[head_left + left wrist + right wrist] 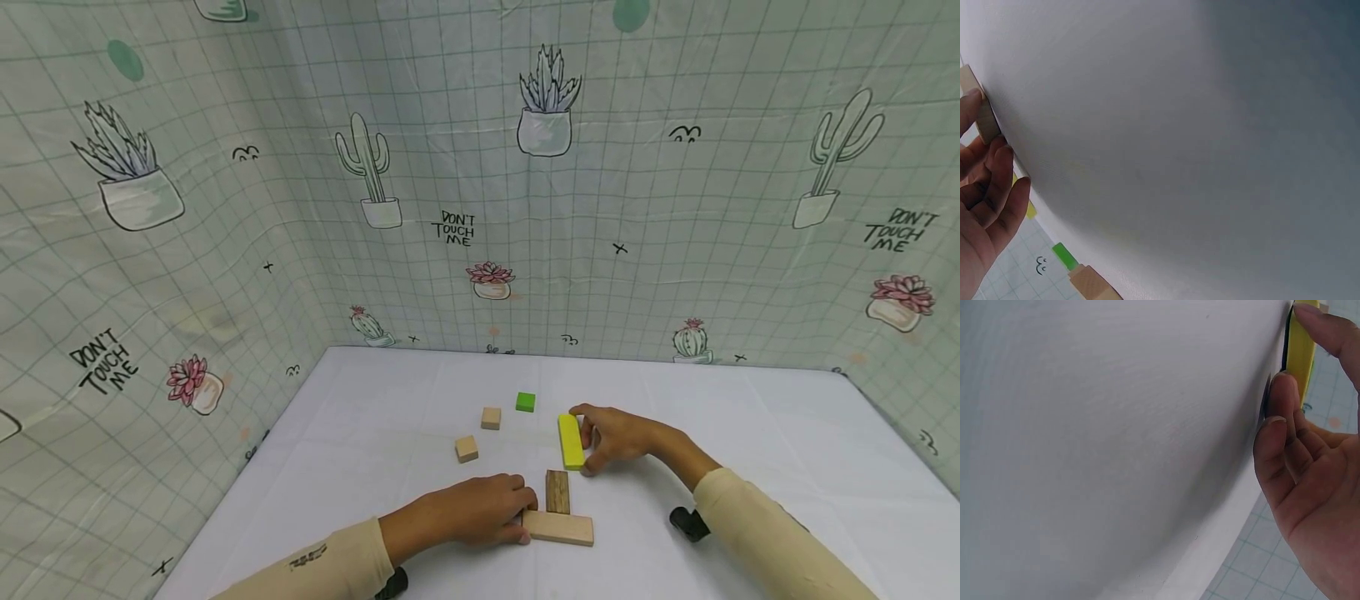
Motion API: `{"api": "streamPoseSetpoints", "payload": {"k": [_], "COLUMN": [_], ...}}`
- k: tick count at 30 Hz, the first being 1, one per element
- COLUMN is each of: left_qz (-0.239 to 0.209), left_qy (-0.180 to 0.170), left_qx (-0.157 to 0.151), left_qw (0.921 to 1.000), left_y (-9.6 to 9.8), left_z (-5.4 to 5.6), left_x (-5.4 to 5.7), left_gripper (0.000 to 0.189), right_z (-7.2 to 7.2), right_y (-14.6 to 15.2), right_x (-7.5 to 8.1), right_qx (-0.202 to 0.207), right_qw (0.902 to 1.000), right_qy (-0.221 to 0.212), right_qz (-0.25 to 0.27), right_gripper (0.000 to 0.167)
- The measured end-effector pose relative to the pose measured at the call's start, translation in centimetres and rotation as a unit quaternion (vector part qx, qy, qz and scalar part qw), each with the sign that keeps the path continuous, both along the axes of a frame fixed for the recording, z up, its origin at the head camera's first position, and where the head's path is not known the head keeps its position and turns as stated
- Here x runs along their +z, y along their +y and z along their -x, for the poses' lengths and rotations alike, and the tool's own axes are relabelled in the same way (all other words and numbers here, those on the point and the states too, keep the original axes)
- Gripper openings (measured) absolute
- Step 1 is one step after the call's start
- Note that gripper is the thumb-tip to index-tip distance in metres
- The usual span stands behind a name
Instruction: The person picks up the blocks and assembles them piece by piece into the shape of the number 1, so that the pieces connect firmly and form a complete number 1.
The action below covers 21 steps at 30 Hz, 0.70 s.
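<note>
My left hand holds the left end of a long light wooden block, which lies crosswise on the table. In the left wrist view the thumb lies against this block, with a fingertip at its end. A darker brown wooden block points away from me, right behind the light one. Farther back, my right hand grips a yellow block lengthwise, index finger at the far end and thumb at the near end. The right wrist view shows the thumb on the yellow block, the other fingers bent.
Two small light wooden cubes, a nearer cube and a farther cube, stand left of the yellow block. Behind them lies a small green block. A white cloth covers the table; a printed curtain hangs behind and at the sides.
</note>
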<state>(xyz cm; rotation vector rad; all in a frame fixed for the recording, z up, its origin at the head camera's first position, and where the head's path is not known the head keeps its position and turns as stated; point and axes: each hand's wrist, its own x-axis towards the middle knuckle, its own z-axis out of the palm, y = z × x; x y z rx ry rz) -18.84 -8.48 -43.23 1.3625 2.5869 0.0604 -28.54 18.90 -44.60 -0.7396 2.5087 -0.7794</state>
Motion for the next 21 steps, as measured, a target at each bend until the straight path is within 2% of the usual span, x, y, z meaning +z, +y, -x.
{"api": "streamPoseSetpoints", "payload": {"k": [21], "left_qz": [0.001], "left_qy": [-0.005], "left_qx": [0.004], "left_qw": [1.0], "left_y": [0.05], "left_z": [0.09], "left_x": [-0.19], "left_gripper": [0.037], "right_z": [-0.17], "right_y": [-0.65], "right_x": [0.03], "right_qx": [-0.009], "right_qw": [0.9999], "right_qy": [-0.014], "right_qz": [0.0], "right_gripper": [0.098]}}
